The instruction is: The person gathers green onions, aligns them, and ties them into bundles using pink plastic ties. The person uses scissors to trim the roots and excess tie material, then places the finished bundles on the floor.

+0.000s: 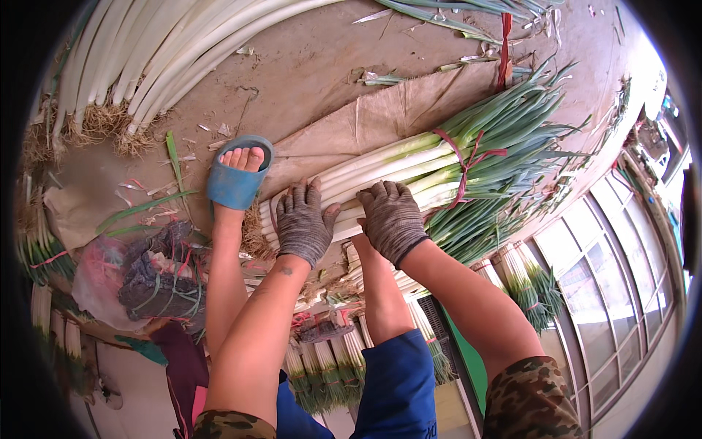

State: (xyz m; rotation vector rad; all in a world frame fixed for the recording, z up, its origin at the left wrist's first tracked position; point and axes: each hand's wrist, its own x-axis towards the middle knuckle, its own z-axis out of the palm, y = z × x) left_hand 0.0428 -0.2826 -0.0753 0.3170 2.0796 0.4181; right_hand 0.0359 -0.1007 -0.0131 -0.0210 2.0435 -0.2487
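Observation:
In front of me a large bundle of long green onions (pixel 384 159) lies slanted, roots at the left and green leaves at the right. A reddish tie (pixel 465 167) is knotted around it where the white stalks turn green. My left hand (pixel 305 222), in a grey knit glove with bare fingertips, rests on the white stalks near the roots. My right hand (pixel 392 217), gloved alike, lies on the stalks nearer the tie, its fingers bent over them. Brown sheet material (pixel 351 123) lies along the far side of the bundle, and a red strap (pixel 505 52) crosses its right end.
Loose onions (pixel 181 49) with roots lie at the upper left. My foot in a blue slide sandal (pixel 236 186) stands by the bundle's root end. A heap of ties and plastic (pixel 164 274) is at the left. More tied bundles (pixel 329 373) stand behind, near a framed window (pixel 609 285).

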